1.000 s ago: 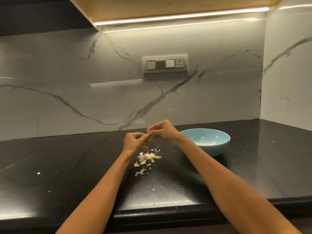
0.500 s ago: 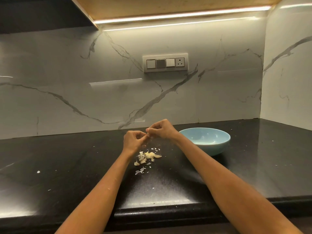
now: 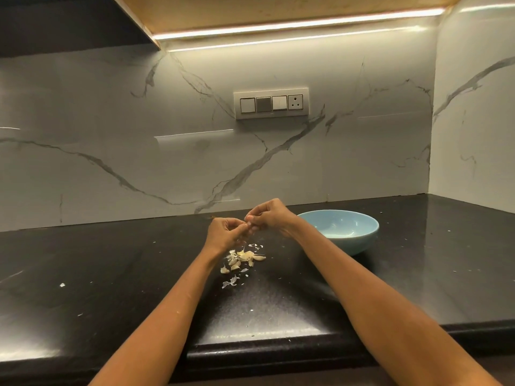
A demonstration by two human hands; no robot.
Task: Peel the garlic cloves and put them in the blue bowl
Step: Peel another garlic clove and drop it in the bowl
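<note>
While both hands meet left of the blue bowl (image 3: 338, 232), we see left hand (image 3: 223, 235) & right hand (image 3: 269, 217) w/ curled fingers pinching something tiny, prob. a garlic clove (image 3: 249, 226); can't tell for sure.

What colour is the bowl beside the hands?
Light blue bowl, plain with no pattern, seen clearly in the head view.

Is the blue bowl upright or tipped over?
Upright. The blue bowl stands on its base on the black counter, its open mouth facing up.
</note>
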